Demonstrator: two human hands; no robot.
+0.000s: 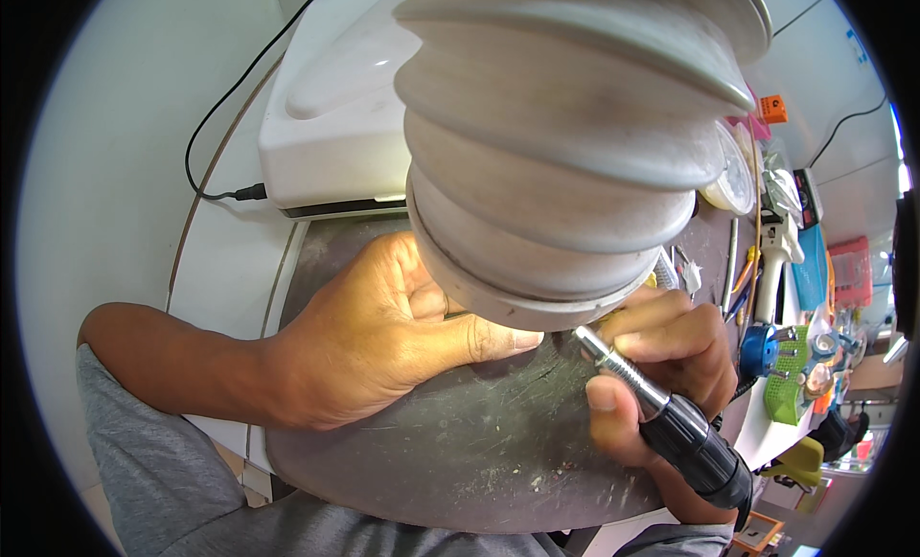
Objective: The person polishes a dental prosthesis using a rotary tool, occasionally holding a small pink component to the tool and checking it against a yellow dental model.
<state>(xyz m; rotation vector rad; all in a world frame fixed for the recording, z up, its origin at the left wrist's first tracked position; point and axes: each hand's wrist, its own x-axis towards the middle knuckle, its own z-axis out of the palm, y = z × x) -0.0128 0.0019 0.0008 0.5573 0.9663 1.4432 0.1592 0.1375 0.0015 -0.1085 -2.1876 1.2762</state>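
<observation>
A rotary handpiece [692,444] with a black body and a silver nose is gripped by my right hand [682,356]. Its nose points up and to the left, toward my left hand [383,341]. The left fingers are curled in with the thumb stretched toward the right. A thin dark edge shows between them, too little to name. A thick grey ribbed duct [565,126] hangs over both hands, and its rim hides the left fingertips and any work piece there. Below lies a dark, scratched work surface [441,452] with pale crumbs on it.
A white machine housing [335,155] with a black cable [196,140] stands at the back left. To the right are a blue round holder with metal pins [760,351], a green perforated basket [788,385], a clear round tub [733,179] and several hand tools.
</observation>
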